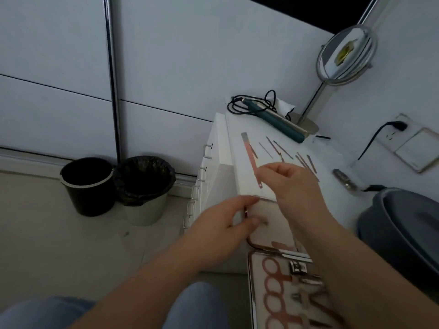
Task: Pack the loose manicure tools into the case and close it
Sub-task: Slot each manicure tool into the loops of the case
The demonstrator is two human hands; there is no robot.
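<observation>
The manicure case [252,293] lies open at the lower right on the white tabletop. Its near half holds rose-gold ringed scissors [273,281] and clippers. The far half, the case lid [273,224], is pale inside. My left hand [221,226] pinches the lid's left edge between thumb and fingers. Above the table edge, my right hand [292,184] pinches a long pink nail file [249,153] near its lower end. Several thin loose tools [280,150] lie in a row on the table beyond my right hand, some partly hidden by it.
At the back of the table lie a green hair straightener [285,121] with a coiled cord and a round standing mirror [346,53]. A grey basin [403,229] sits at the right. Two bins [88,186] [145,188] stand on the floor left of the drawer unit [209,176].
</observation>
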